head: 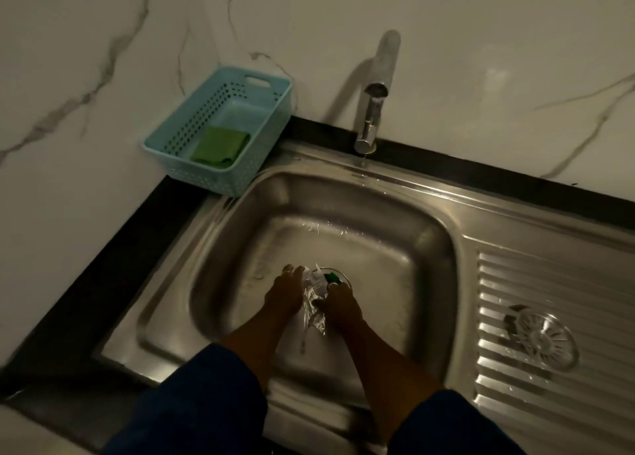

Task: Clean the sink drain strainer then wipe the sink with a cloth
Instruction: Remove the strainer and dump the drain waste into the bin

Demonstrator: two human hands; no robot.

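Both my hands are down in the steel sink basin at the drain opening. My left hand and my right hand hold a crumpled silvery wrapper with green bits between them, over the drain's left edge. The round metal strainer lies on the ribbed drainboard to the right, apart from my hands. A folded green cloth rests inside the light blue basket at the sink's back left corner.
A chrome tap stands behind the basin, with water drops on the rim below it. Marble wall panels rise at the back and left. A black counter edge frames the sink. The ribbed drainboard is wet.
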